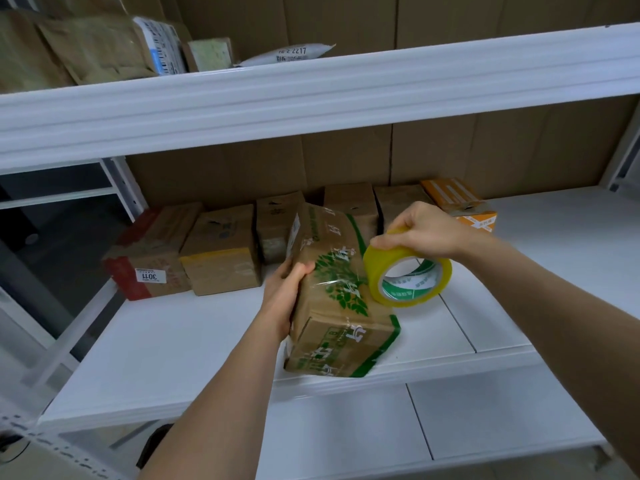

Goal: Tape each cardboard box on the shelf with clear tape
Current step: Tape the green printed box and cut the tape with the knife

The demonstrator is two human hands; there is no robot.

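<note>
A brown cardboard box with green leaf print lies on the white shelf, its near end at the shelf's front edge. My left hand grips its left side, thumb on top. My right hand holds a yellowish roll of clear tape by its top rim, just right of the box and touching its upper right edge. A shiny strip of tape runs across the box top from the roll.
Several other cardboard boxes stand in a row at the back of the shelf: one with red tape and a label, a plain one, an orange one. The upper shelf overhangs, holding padded envelopes and parcels.
</note>
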